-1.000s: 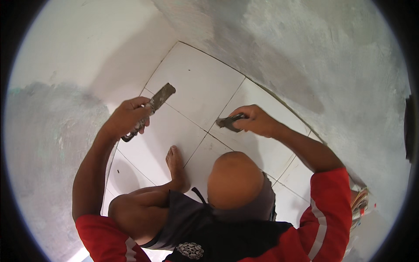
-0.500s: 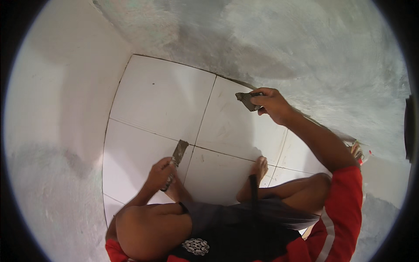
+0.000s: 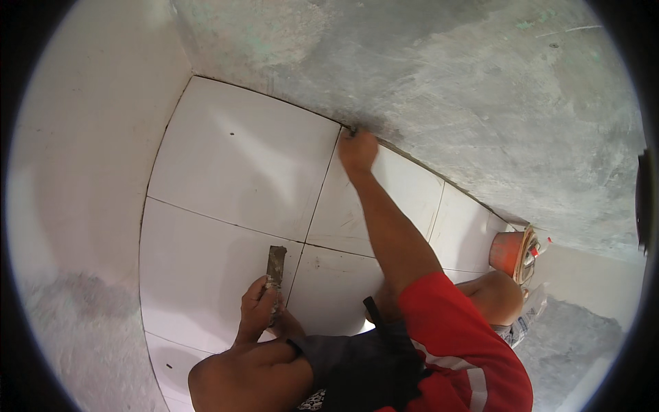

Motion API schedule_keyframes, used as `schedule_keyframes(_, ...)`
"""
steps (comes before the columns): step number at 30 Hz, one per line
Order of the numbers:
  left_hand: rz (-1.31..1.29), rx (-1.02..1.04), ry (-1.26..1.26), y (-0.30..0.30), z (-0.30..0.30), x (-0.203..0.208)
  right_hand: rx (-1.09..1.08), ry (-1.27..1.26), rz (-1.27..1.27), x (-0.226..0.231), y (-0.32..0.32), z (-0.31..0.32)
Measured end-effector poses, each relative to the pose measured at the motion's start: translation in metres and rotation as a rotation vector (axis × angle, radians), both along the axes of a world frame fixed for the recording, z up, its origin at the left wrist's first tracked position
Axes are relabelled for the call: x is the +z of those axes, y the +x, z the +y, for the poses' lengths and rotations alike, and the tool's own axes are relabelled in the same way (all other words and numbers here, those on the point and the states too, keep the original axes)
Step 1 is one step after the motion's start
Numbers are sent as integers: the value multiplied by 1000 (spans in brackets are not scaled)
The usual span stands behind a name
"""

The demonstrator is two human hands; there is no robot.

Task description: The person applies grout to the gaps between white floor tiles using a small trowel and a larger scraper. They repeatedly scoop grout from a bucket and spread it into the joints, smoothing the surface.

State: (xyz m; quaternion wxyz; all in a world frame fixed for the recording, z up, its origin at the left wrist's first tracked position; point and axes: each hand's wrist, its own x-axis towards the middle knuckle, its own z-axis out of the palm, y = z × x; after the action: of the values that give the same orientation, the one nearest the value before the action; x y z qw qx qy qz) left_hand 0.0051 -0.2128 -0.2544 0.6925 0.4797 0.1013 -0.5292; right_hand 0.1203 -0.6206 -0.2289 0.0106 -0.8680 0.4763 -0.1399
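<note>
Right hand (image 3: 357, 151) has reached farther out, now closed at the far tile joint by the grey cement edge; what it grips cannot be told. Left hand (image 3: 259, 309) stays clenched around the mortar-caked scraper (image 3: 276, 264), blade resting on white floor tiles (image 3: 240, 165) near the knee.

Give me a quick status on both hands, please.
Left hand grips scraper on white tiles. Right hand at tile edge, contents hidden. Nothing between.

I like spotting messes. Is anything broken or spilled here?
Nothing broken or spilled. The tiles lie flat and whole. Only the scraper in the left hand looks crusted with grey muck.
</note>
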Motion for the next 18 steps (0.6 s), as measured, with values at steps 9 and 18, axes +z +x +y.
schedule_keyframes(9,9,36,-10,-4,-7,13,19,224,-382,35,-56,5)
schedule_keyframes(18,-31,44,-2,-5,-13,23,86,93,-240,-10,-15,-4)
